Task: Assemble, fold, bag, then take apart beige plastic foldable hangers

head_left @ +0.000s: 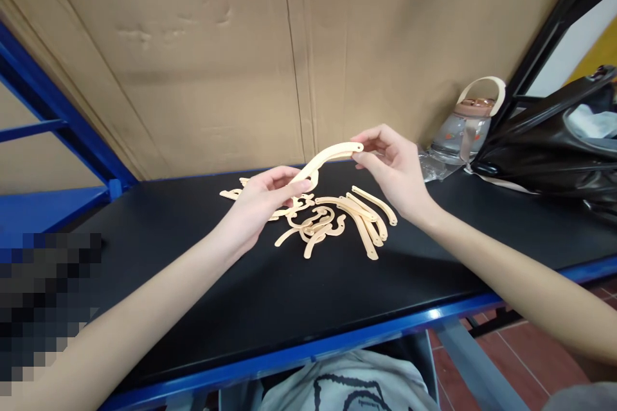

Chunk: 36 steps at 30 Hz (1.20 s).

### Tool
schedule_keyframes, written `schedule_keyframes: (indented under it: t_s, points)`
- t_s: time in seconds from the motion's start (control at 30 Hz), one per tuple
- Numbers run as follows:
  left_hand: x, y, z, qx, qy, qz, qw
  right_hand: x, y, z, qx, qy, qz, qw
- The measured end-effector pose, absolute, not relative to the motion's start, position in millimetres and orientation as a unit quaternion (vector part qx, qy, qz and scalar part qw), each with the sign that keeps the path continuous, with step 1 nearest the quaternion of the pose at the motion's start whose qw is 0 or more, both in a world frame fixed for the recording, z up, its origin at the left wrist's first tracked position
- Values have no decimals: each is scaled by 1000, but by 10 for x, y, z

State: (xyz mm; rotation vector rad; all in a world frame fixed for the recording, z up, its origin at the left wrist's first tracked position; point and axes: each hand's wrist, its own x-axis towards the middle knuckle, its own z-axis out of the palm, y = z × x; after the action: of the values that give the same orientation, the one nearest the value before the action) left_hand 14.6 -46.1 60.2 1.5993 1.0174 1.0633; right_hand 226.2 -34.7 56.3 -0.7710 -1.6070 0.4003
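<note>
Left hand (267, 199) and right hand (396, 170) pinch opposite ends of a curved cream piece (330, 155), raised above the black tabletop (231, 314). Loose cream pieces (365, 237) lie overlapping below; clear bottle (449, 136) at back right.

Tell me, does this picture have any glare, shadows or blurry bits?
Head view: a bright glint on the blue front edge; head view: a soft shadow on the cardboard beside the bottle; head view: coarse square blocks hide detail at the lower left, while the held curved piece looks reasonably sharp.
</note>
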Motion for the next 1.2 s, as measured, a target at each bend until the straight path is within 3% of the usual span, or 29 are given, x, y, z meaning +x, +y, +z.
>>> schedule_keyframes:
  t_s: [0.3,0.5,0.6,0.77,0.9,1.03,1.2]
  points:
    - [138,-414,588,507,314,558,577,2289,-270,546,-364,-654,253,613]
    - [137,-410,593,499,336,562,567,2235,-305,463,-372,-719,215,546]
    - [135,-409,572,524,331,538,571,2232,-309,456,-359,-702,214,577]
    - [218,-501,514,629,382,394,550,2221,-346,509,-338,-645,264,633]
    - [263,-549,486,605,376,456,533,2209,-364,519,-345,-634,274,635]
    - [214,-486,502,490,348,565,565,2210,-336,482,-359,-666,261,599]
    - [181,-422,527,541,334,593,494,2189,-350,469,-340,-730,325,497]
